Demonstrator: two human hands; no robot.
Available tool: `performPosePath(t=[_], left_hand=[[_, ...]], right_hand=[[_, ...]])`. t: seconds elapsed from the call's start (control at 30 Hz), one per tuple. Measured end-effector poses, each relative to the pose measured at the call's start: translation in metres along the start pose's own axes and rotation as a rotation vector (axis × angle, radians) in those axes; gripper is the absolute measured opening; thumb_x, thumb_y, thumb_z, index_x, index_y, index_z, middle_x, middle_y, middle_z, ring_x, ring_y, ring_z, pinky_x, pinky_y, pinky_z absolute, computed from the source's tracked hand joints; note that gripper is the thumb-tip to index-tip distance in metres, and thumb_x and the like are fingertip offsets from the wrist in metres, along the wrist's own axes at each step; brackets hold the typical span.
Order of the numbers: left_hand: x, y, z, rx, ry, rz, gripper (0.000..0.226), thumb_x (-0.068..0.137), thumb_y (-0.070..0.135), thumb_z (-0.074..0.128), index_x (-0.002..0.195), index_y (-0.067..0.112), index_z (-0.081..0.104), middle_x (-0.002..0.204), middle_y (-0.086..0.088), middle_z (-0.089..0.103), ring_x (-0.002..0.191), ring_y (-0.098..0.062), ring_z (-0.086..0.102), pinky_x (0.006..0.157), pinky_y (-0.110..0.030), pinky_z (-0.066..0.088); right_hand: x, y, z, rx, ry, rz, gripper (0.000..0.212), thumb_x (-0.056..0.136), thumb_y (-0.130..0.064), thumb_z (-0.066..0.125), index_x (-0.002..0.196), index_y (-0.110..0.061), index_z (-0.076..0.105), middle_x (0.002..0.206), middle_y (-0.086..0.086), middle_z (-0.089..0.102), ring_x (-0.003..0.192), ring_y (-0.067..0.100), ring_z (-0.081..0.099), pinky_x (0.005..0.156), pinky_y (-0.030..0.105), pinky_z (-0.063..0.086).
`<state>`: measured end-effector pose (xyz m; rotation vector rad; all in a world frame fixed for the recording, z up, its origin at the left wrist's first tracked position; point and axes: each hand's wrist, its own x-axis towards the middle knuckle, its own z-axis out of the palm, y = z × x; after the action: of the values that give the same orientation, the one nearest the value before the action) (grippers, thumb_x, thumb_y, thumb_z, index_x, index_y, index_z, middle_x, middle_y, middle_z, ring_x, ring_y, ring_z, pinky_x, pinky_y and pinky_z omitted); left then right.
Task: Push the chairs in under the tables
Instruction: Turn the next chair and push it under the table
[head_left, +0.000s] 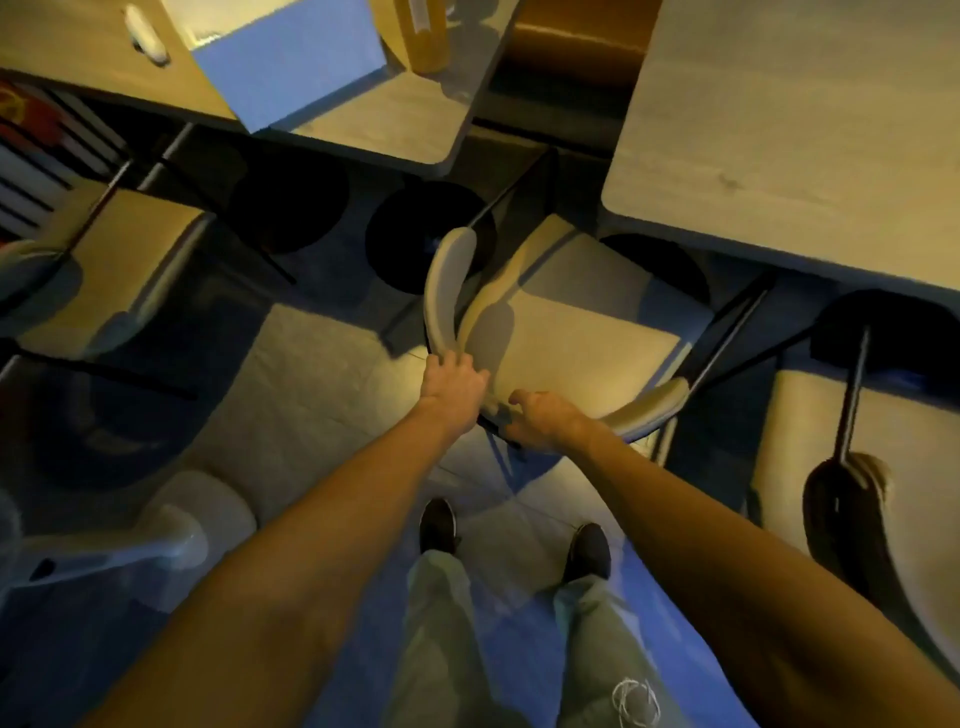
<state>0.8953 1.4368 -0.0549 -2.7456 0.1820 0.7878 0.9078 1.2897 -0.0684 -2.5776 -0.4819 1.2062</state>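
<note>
Hands on the curved backrest (519, 332) of a pale chair, both arms stretched forward and down. Left hand (453, 383) clenched over the backrest's top edge where it bends, fingers wrapped over the rim, grip firm on the chair. Right hand (543, 422) just beside it, on the same rim further along; fingers curled toward the edge, but whether they truly clamp it or only rest there I cannot tell.

Chair seat (582, 332) square, light-coloured, turned at an angle. Its far corner lies under the near edge of the right desk (779, 130); most of the seat is in the open, in the gap between the two desks. Dark thin legs (727, 338) show at the right side of the seat.

Left desk (363, 135) wood-toned, rounded corner, carrying a blue sheet or box (291, 62) and a yellowish object at its far edge, too blurred to name.

Second chair (119, 270) at far left, partly under the left desk. Third chair (831, 415) at right, dark backrest, near the right desk's edge. White plastic piece (156, 540) at lower left.

Floor (322, 374) grey carpet with blue patches. Person's dark shoes (439, 525) and pale trousers below, standing just behind the held chair.
</note>
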Motion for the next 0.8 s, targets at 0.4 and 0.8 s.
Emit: performPosePath(t=[0.4,0.8], left_hand=[[0.068,-0.051,0.048,0.174,0.115,0.486,0.057,0.083,0.052,0.072,0.134,0.030,0.057,0.125,-0.005,0.064,0.120,-0.027,0.054,0.106,-0.041,0.033],[0.073,-0.043,0.047,0.117,0.052,0.511,0.046,0.082,0.051,0.074,0.124,0.033,0.066,0.098,0.001,0.072,0.103,-0.025,0.063,0.092,-0.040,0.031]], right_hand=[[0.033,-0.018,0.046,-0.061,0.067,0.368,0.042,0.091,-0.025,0.056,0.132,-0.021,0.050,0.125,0.010,0.060,0.116,0.035,0.054,0.097,0.047,0.038],[0.017,-0.014,0.052,-0.065,0.184,0.401,0.042,0.091,-0.016,0.056,0.132,-0.025,0.059,0.117,0.004,0.065,0.107,0.026,0.061,0.093,0.036,0.042]])
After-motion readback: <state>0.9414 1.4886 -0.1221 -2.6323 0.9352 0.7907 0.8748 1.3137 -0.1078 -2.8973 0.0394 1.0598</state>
